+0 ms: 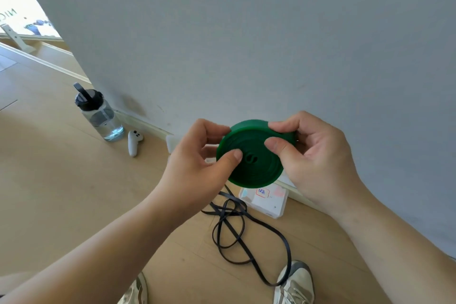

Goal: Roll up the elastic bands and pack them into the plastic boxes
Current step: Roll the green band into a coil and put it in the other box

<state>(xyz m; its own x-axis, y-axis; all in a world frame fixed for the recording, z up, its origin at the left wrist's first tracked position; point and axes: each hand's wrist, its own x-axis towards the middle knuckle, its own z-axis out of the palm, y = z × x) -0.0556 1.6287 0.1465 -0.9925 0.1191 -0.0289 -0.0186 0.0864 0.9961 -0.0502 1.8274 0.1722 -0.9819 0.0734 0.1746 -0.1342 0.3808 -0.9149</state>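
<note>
One rolled green band (259, 173) faces the camera flat-on.

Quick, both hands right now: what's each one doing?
Left hand: pinching the rolled green band.
Right hand: pinching the same green roll from the other side.

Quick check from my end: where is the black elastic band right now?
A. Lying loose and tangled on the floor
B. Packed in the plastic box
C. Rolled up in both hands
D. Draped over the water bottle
A: the black elastic band lies unrolled in loose loops on the wooden floor, below the green roll that the left hand and right hand grip between them.
</note>
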